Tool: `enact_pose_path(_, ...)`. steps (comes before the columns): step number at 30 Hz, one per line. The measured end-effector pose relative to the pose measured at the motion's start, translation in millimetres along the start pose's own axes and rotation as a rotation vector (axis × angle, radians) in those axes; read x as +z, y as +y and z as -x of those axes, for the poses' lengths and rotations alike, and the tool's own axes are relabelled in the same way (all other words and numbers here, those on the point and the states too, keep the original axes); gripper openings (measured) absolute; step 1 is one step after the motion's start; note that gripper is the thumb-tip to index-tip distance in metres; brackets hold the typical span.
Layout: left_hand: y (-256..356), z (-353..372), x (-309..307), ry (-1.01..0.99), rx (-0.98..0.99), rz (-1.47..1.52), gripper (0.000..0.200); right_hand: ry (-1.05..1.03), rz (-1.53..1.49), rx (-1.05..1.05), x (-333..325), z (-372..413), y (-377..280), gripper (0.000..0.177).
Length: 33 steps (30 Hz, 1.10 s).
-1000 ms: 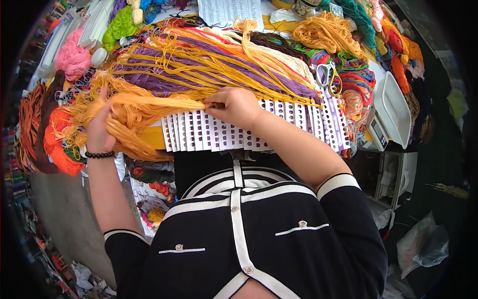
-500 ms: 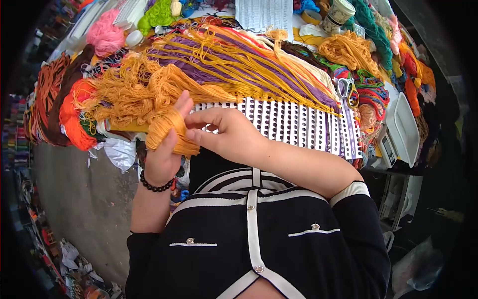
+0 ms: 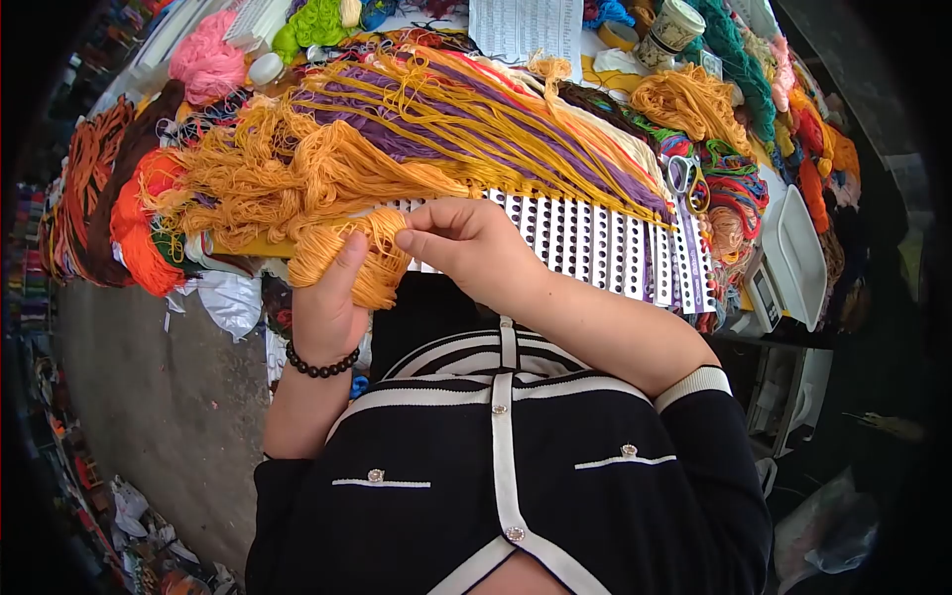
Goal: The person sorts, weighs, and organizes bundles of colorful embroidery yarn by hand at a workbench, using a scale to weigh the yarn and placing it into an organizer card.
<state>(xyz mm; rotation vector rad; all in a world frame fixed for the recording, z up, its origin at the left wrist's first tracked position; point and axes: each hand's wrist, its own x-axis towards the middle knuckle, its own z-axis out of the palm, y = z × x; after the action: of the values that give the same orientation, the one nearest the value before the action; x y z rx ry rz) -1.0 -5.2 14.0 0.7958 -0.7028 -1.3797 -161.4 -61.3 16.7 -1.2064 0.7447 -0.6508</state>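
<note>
A wound bundle of light-orange thread (image 3: pixel 375 266) sits in my left hand (image 3: pixel 332 312), whose thumb lies over its near side; the other fingers are hidden behind the loops. At the bundle's right edge, my right hand (image 3: pixel 474 246) pinches some of its thread between thumb and forefinger. Just beyond both hands, a loose heap of the same orange thread (image 3: pixel 283 188) spreads across the table. White cards with rows of punched holes (image 3: pixel 585 248) lie right of my hands, with gold and purple threads (image 3: pixel 496 129) running from their far ends.
Scissors (image 3: pixel 687 181) rest near the right end of the cards, with a white tray scale (image 3: pixel 788 263) farther right. Behind are a printed sheet (image 3: pixel 526 35), a patterned cup (image 3: pixel 674 30) and pink yarn (image 3: pixel 208 59). Bright orange yarn (image 3: pixel 144 228) hangs at the table's left edge.
The bundle has opened out into wider, looser loops and turned toward me. My left fingers have gone behind it, and my right hand has shifted slightly right, its fingertips pinched at the bundle's edge.
</note>
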Motion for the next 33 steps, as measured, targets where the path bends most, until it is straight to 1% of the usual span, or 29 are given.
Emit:
enact_pose_path(2,-4,1,3,0.046,0.032,-0.012,0.034,0.020,0.009,0.015,1,0,-1,0.017)
enact_pose_path(4,-8,0,3,0.069,0.071,-0.073,0.032,0.061,0.178,-0.129,2,1,-1,0.019)
enact_pose_path(5,-10,0,3,0.070,0.071,-0.072,0.032,0.061,0.178,-0.128,2,0,0,0.019)
enact_pose_path(7,-12,0,4,0.034,0.120,-0.200,0.030,0.061,0.261,-0.090,-1,-2,4,0.020)
enact_pose_path(8,-12,0,5,0.034,0.120,-0.199,0.030,0.062,0.263,-0.089,-1,-1,4,0.020)
enact_pose_path(10,-13,0,5,0.038,0.148,-0.324,0.027,0.049,0.157,-0.060,-1,1,3,0.019)
enact_pose_path(11,-14,1,4,0.041,0.148,-0.323,0.027,0.046,0.157,-0.058,0,2,4,0.019)
enact_pose_path(13,-18,1,4,0.089,0.194,-0.374,0.026,0.072,0.010,-0.052,2,4,4,0.016)
enact_pose_path(14,-20,0,3,0.089,0.196,-0.374,0.026,0.071,0.011,-0.053,2,4,4,0.016)
enact_pose_path(16,-25,-1,2,0.198,0.246,-0.392,0.024,0.056,-0.098,0.058,-1,4,4,0.014)
enact_pose_path(17,-25,-1,3,0.197,0.249,-0.391,0.024,0.055,-0.096,0.056,-1,4,4,0.014)
enact_pose_path(19,-23,0,4,0.198,0.229,-0.412,0.023,0.037,-0.305,0.054,-2,5,6,0.015)
enact_pose_path(20,-23,1,4,0.198,0.231,-0.411,0.023,0.036,-0.304,0.053,-1,5,7,0.015)
enact_pose_path(22,-23,2,3,0.134,0.208,-0.417,0.024,0.053,-0.447,0.017,0,5,8,0.012)
enact_pose_path(23,-19,1,3,0.131,0.209,-0.416,0.024,0.055,-0.446,0.014,-3,4,8,0.012)
enact_pose_path(25,-4,-1,1,-0.052,-0.056,0.053,0.020,-0.035,-0.771,0.064,-19,0,3,0.011)
enact_pose_path(26,9,2,-9,-0.005,-0.067,0.217,0.016,-0.106,-0.823,0.098,-32,6,-11,0.010)
enact_pose_path(27,23,4,-44,-0.117,-0.095,0.430,0.019,-0.158,-0.810,0.057,-46,14,-24,0.009)
enact_pose_path(28,48,2,-51,-0.266,-0.243,1.074,0.018,-0.111,-0.640,0.081,-62,31,-45,0.008)
enact_pose_path(29,72,11,-62,-0.132,-0.171,1.045,0.014,0.021,-0.435,0.037,-75,48,-54,0.009)
enact_pose_path(30,90,12,-83,-0.124,-0.116,1.090,0.020,0.056,-0.226,-0.051,-94,65,-62,0.012)
enact_pose_path(31,104,16,-109,-0.058,-0.061,0.991,0.019,0.312,-0.142,-0.014,-104,81,-73,0.013)
enact_pose_path(32,119,21,-136,0.008,-0.009,0.892,0.019,0.395,-0.045,-0.045,-123,93,-83,0.013)
enact_pose_path(33,129,27,-167,0.095,0.057,0.854,0.016,0.488,0.027,-0.118,-149,103,-83,0.014)
